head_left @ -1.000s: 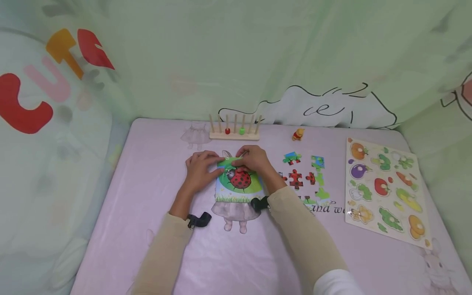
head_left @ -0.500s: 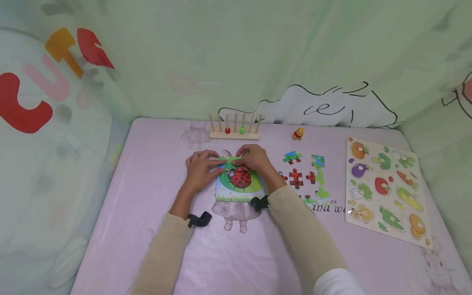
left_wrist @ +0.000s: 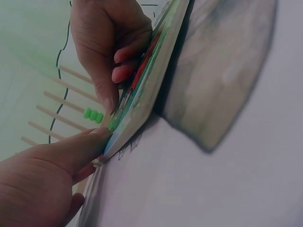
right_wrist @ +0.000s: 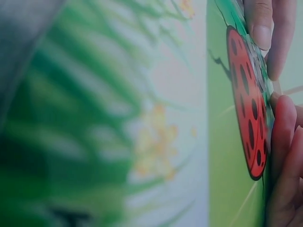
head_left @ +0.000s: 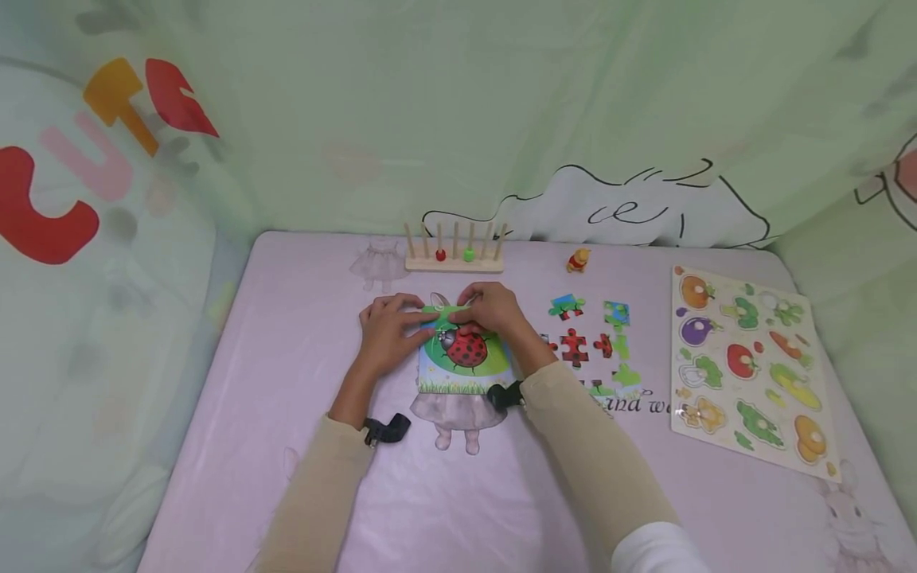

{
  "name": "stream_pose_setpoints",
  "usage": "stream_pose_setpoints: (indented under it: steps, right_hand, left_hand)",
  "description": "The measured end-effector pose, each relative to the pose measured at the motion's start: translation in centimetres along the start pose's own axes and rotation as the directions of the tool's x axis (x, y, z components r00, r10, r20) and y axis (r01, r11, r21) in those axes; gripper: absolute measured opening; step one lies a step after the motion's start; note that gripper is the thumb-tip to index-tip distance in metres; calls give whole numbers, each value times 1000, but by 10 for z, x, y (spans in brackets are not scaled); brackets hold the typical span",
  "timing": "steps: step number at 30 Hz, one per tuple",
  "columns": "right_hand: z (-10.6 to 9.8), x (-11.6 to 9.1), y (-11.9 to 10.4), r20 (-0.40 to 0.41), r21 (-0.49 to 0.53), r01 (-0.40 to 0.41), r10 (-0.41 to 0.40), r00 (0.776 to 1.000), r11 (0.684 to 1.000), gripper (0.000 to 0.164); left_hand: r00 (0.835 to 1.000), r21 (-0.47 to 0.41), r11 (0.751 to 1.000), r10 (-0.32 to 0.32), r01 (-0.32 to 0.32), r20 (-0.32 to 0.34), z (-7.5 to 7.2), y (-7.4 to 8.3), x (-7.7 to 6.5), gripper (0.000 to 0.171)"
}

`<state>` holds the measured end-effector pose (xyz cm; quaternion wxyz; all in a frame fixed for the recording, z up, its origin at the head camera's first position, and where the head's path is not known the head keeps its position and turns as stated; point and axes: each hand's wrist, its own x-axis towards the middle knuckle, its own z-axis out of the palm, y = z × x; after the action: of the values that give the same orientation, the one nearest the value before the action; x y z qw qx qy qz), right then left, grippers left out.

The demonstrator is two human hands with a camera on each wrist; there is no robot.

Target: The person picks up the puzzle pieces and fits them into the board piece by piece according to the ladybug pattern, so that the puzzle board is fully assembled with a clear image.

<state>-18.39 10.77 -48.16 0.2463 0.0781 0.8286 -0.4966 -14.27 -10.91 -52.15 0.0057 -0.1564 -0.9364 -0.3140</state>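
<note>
A square ladybug puzzle board lies on the table, its picture facing up. Around its upper left corner is my left hand, thumb and forefinger stretched out onto the board's edge. From the right, my right hand reaches over the upper edge with bent fingers and pinches a small green puzzle piece against the board, mostly hidden by the fingertips. In the left wrist view the fingertips of both hands nearly meet at the board's corner. The right wrist view shows the printed ladybug up close.
Loose jigsaw pieces lie right of the board, partly behind the right forearm. A wooden peg rack with red and green beads stands at the back, near a small bear figure. A vegetable puzzle board lies far right.
</note>
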Motion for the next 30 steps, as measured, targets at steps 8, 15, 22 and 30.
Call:
stream_pose_setpoints:
  steps: [8,15,22,30]
  right_hand:
    - [-7,-5,-2,75,30,-9,7,997,1000,33]
    - [-18,-13,0,127,-2,60,-59,990,998,39]
    - [-39,-23,6,61,-93,112,-107,992,989,37]
    - [-69,-39,12,-16,-191,91,-96,995,977,39]
  left_hand:
    - [1000,-14,1000,5,-5,-7,0,-1,-1,30]
    - [1000,-10,1000,11,-11,-9,1,-2,0,30]
    - [1000,-17,1000,-6,6,-1,2,0,-1,29]
    - [1000,-11,1000,0,0,-12,1,-1,-1,30]
